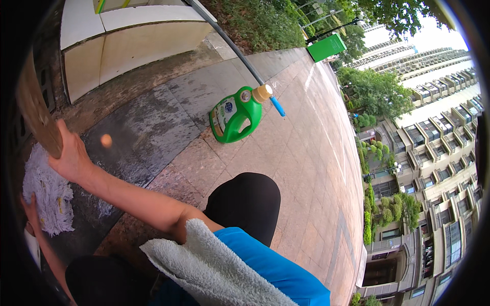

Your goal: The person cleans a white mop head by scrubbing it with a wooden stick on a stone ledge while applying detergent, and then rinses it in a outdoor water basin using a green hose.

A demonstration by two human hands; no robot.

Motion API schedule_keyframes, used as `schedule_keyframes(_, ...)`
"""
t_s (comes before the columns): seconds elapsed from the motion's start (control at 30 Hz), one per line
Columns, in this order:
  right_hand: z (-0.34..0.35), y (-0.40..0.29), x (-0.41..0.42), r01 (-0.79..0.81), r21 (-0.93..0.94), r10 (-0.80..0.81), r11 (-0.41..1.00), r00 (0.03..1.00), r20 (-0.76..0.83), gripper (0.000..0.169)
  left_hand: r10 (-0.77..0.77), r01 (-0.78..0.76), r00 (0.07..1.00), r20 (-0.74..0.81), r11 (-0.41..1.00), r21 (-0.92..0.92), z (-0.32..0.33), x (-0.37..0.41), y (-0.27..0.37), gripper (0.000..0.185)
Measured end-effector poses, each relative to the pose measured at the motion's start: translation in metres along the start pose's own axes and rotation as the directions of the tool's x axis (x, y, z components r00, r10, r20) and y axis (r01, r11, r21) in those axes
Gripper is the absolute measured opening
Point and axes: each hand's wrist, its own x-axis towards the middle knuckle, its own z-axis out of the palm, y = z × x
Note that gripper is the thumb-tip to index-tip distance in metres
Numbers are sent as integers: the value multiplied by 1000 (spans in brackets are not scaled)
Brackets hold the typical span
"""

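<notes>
My right hand [72,157] is wrapped around the end of a thick wooden piece [36,111], which runs up along the left rim. Just below that hand lies a white string mop head [48,195] on dark wet paving. My left hand [32,210] reaches to the mop head's outer side and touches its strands; its fingers are partly hidden, and whether it grips is unclear. A green detergent jug [235,118] with a tan cap stands upright on the tiles in front of me. A grey towel [214,264] hangs over my right upper arm and blue sleeve.
A grey pole [237,49] with a blue end slants behind the jug from a low tiled wall [134,57]. My black-clad knee [245,202] rises at centre. Farther off are a green box [326,47], shrubs [264,26] and apartment buildings [432,141]. A blurred orange spot [106,140] is unidentifiable.
</notes>
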Motion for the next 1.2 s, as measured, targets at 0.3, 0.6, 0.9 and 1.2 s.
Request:
schedule_keyframes(0.3, -37, 55, -80, -588, -260, 632, 766, 615, 472, 25, -9, 3, 989, 144, 999, 41, 5, -43, -13, 73)
schedule_keyframes(0.6, -12, 32, -40, -90, -158, 108, 983, 988, 111, 44, 24, 169, 976, 217, 547, -820, 57, -43, -33, 70)
schedule_keyframes(0.9, -36, 48, -73, -441, -111, 451, 891, 826, 338, 26, 132, 336, 909, 395, 329, -883, 26, -87, 16, 71)
schedule_keyframes(1.2, -31, 65, -82, -167, -321, 232, 932, 957, 176, 42, 135, 509, 856, 499, -50, -859, -2, -103, 46, 58)
